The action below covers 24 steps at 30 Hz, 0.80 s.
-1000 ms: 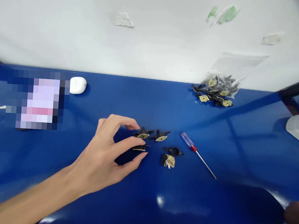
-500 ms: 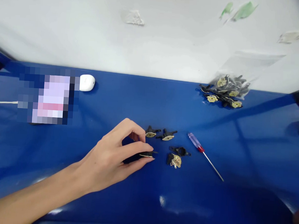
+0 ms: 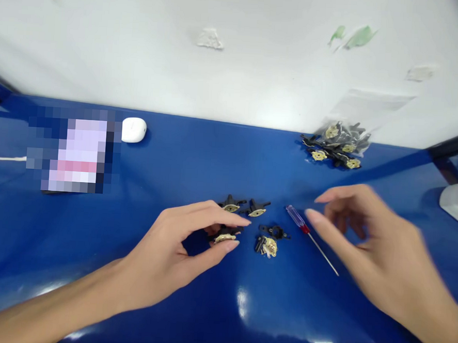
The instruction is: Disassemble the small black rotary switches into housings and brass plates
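In the view from my head, my left hand point(image 3: 166, 248) comes in low over the blue table point(image 3: 198, 159), thumb and forefinger parted and curved around a small black part point(image 3: 225, 237) with a brass-coloured face. My thumb tip lies at the near right edge of that face and my forefinger reaches past above it; I cannot tell whether I am gripping the part or just surrounding it. My right hand point(image 3: 387, 253) holds nothing: thumb and forefinger are spread, the tips just beside the clear handle of the screwdriver point(image 3: 298, 219).

Two similar parts point(image 3: 256, 210) stand just beyond my left fingers. Between my hands lie a black ring piece point(image 3: 275, 232) and, just below it, a loose brass-faced piece point(image 3: 269, 246).

Against the wall point(image 3: 259, 54) at the back right leans a clear plastic bag point(image 3: 373, 100), with several black and brass parts inside its lower end and more heaped point(image 3: 333, 156) in front.

Half a second ago my right hand was only a dark blur at the lower right edge; now it is fully over the table. My left forefinger has straightened, and the small black part shows more of its face. The screwdriver has stayed put.
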Tool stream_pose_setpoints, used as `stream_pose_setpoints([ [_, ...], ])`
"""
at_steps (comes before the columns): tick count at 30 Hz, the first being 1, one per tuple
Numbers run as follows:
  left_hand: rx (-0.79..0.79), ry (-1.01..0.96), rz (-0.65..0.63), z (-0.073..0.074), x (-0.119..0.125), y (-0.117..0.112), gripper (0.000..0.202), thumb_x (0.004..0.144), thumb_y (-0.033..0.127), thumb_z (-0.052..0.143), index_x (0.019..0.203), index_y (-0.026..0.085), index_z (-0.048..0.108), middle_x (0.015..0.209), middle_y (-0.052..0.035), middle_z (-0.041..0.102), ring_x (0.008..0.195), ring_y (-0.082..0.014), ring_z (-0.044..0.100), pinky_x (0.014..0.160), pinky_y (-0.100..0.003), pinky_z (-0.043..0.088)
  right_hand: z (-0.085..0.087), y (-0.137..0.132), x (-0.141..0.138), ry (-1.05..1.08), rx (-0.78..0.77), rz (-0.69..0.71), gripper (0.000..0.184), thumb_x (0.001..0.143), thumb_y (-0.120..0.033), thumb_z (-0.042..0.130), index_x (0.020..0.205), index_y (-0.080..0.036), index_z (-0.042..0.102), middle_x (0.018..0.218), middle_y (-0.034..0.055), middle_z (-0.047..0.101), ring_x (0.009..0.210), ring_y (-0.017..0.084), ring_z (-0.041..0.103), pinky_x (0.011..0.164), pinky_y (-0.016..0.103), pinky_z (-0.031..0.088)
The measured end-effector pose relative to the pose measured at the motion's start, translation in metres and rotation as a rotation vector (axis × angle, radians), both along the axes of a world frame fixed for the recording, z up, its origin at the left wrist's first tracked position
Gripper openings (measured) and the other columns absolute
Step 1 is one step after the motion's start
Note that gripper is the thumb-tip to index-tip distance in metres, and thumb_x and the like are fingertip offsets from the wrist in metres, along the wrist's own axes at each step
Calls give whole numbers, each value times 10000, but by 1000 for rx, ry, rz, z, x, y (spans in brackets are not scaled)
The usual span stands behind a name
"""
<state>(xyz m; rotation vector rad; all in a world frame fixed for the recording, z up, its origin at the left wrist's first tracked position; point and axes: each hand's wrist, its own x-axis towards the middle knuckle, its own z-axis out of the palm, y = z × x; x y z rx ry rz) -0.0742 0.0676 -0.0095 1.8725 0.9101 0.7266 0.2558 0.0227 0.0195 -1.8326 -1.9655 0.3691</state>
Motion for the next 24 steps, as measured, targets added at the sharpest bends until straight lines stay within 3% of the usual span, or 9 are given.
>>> stream_pose_setpoints([
  [3,-2,23,-47,1,1,0,383,1121,136,721,1406,371,824,1218,26,834,987,-119,788,881,-226,612,-9,28,-7,-111,-100,18,489,1097,-742,622,1023,-259,633,717,-40,649,560,175,604,589,348,430],
  [6,20,38,-78,0,1,-1,365,1086,104,745,1337,349,847,1216,26,806,937,-103,785,845,-206,612,-14,38,-6,-197,-201,82,478,1108,-730,600,973,-272,629,689,-32,659,564,194,588,612,358,373],
  [10,37,86,-55,-4,-1,-3,320,1099,154,757,1354,344,787,1143,50,814,924,-108,776,861,-213,607,-11,42,2,-82,-341,158,448,1130,-672,589,944,-266,621,736,-31,659,589,175,538,613,347,369],
  [15,25,109,7,-5,-1,-7,179,1036,235,870,1163,299,762,912,82,780,733,-114,694,649,-203,548,8,55,21,356,-420,138,461,1097,-654,669,871,-253,654,820,-10,617,720,167,547,637,306,438],
  [18,72,63,-29,-7,-1,-7,185,1033,209,881,1184,290,811,983,54,797,771,-116,714,715,-219,585,22,64,22,744,-409,48,399,1078,-538,710,812,-242,672,775,-5,564,630,141,455,540,283,379],
  [21,113,16,-39,-12,-2,-8,272,1042,183,869,1279,315,855,1112,16,802,834,-121,753,721,-222,597,28,69,8,1132,-466,48,228,997,-403,731,833,-246,705,717,-1,558,537,131,390,424,270,255],
  [24,135,8,-29,-16,-3,-8,342,1056,165,844,1340,353,867,1136,4,788,820,-121,750,669,-224,575,23,68,-12,1317,-454,90,83,902,-290,753,836,-245,728,683,2,562,539,143,427,399,256,229],
])
